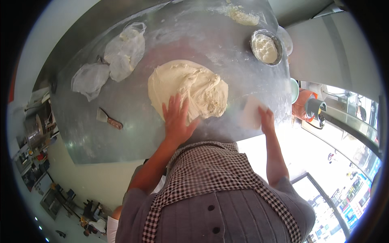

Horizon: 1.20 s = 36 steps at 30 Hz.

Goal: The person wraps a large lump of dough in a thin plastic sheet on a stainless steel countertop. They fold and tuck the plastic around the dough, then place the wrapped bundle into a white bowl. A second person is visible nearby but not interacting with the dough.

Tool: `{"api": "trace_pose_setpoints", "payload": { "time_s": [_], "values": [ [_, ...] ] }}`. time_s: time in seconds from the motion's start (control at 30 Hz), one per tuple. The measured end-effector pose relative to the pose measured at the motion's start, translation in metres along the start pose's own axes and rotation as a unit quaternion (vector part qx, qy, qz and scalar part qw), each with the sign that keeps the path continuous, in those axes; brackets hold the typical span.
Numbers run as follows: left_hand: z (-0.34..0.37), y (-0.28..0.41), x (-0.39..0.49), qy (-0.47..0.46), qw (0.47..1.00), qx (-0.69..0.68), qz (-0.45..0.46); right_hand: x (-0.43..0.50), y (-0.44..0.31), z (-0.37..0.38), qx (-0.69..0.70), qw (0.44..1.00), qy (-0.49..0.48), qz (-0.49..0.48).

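A large mound of pale dough (170,79) lies on the metal work table (136,145) in front of me, its right part rough and folded. My left hand (177,123) rests on the dough's near edge with the fingers spread. To the right of the dough, my right hand (266,120) grips a whitish flat dough scraper (250,114) by its edge, blurred and held over the table near its front edge. Whether the scraper touches the tabletop I cannot tell.
A bowl of flour (265,48) stands at the back right, near a patch of crumbs (243,16). Clear plastic bags (126,50) lie at the back left. A metal scraper with a wooden handle (110,118) is at the left. Beyond the right edge is a pale green bowl (294,91).
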State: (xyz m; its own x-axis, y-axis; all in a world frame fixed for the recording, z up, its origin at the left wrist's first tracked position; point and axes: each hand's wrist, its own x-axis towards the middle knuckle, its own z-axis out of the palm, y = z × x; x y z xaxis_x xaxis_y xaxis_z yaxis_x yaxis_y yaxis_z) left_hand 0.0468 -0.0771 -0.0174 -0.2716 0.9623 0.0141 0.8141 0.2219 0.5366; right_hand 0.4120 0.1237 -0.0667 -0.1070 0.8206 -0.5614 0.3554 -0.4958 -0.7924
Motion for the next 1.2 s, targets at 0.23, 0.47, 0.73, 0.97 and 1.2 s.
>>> {"api": "trace_pose_setpoints", "payload": {
  "time_s": [0.23,0.47,0.73,0.97,1.2],
  "values": [
    [-0.060,-0.009,-0.111,0.138,0.978,0.001,-0.155,0.061,-0.041,0.203,0.004,0.999,0.027,0.019],
    [-0.044,-0.037,-0.038,0.234,0.961,-0.099,-0.112,-0.026,-0.173,0.272,-0.123,0.870,-0.223,-0.422],
    [-0.026,-0.057,-0.127,0.192,0.922,-0.178,-0.284,0.207,-0.172,0.190,-0.193,0.943,-0.211,-0.171],
    [-0.037,-0.069,-0.124,0.388,0.601,-0.502,-0.486,0.063,-0.119,0.475,-0.230,0.770,-0.544,-0.243],
    [-0.043,-0.108,-0.151,0.393,0.568,-0.506,-0.516,0.114,-0.154,0.222,-0.181,0.937,-0.220,-0.202]
  ]
}}
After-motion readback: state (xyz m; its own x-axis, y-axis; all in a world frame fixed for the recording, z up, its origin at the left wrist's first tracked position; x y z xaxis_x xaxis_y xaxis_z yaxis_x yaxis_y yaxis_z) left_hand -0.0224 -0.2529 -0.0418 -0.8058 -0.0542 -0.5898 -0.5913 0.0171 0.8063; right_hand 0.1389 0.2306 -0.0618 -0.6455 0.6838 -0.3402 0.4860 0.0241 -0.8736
